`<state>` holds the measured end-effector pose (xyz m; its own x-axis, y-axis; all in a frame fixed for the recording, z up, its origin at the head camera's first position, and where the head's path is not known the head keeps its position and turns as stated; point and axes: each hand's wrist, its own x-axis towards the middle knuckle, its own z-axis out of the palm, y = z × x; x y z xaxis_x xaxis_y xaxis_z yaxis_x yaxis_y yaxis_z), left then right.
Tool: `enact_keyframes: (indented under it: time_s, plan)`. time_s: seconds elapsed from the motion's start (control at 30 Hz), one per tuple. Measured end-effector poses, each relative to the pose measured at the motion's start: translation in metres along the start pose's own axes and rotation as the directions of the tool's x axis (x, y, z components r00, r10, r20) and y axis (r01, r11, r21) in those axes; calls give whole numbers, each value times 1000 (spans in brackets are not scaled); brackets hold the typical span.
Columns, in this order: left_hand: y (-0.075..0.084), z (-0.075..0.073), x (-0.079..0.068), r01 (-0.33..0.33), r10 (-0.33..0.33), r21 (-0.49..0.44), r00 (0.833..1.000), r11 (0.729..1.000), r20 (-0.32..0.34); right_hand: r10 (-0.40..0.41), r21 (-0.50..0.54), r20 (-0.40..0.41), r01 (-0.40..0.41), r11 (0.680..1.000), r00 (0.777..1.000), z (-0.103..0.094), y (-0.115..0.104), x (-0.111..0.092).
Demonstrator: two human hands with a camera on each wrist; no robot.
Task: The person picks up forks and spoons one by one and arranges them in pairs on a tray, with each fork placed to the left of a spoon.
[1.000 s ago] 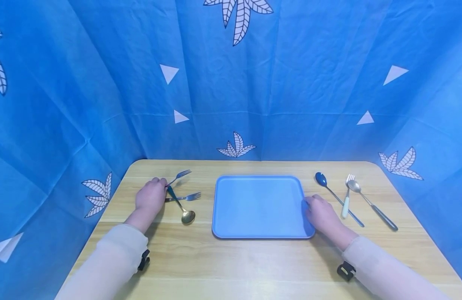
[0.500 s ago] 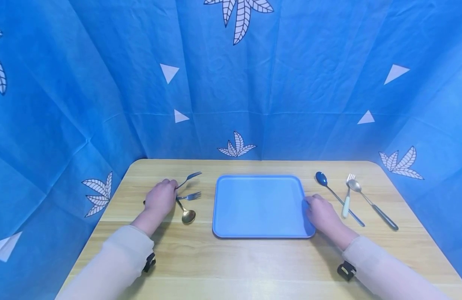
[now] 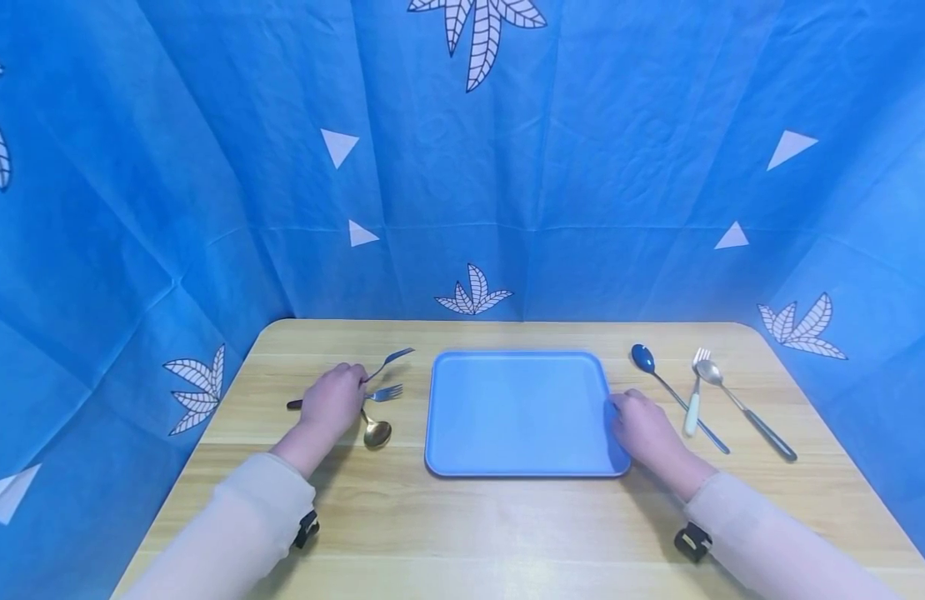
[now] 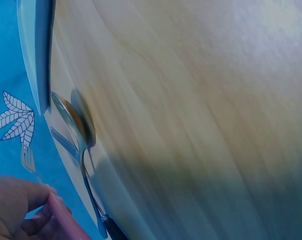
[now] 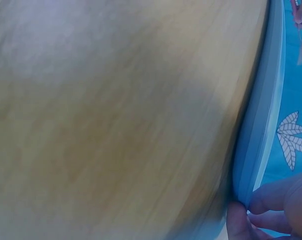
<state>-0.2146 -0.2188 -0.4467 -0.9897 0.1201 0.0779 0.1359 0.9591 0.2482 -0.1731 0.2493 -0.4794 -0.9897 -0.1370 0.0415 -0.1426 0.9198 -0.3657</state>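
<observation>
a silver-tined fork with a pink handle [image 4: 65,218] is gripped in the curled fingers of the left hand [image 3: 333,400], held above a light wood-grain table [image 3: 507,533], its tines pointed toward the far left corner of a rectangular blue tray [image 3: 518,412]. the tray, placed between the two hands, is pinched at its right edge by the thumb and fingers of the right hand [image 3: 646,425]. beside and partly hidden by the left hand, a metal fork with a dark handle [image 3: 386,392] and a gold-coloured spoon with a round bowl [image 3: 377,433] are seen on the wood. at the right of the tray, a spoon with a glossy dark blue bowl [image 3: 643,358] is crossed by a fork with a pale mint handle [image 3: 692,414]; just beside them is laid a silver spoon with a dark grey handle [image 3: 766,433]. pale long sleeves [image 3: 241,508] are worn. the table is backed by a blue cloth [image 3: 447,183] printed with white leaves and triangles.
</observation>
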Motion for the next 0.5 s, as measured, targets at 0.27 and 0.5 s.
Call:
enact_keyframes:
  time_s: [0.27, 0.5]
  plan:
    - [9, -1, -1, 0, 1, -23, 1000, 1000, 23, 18, 4, 14, -18, 1000, 1000, 0, 0, 0]
    - [19, 0, -2, 10, -7, -68, 999, 998, 53, 12, -2, 9, -12, 1000, 1000, 0, -1, 0]
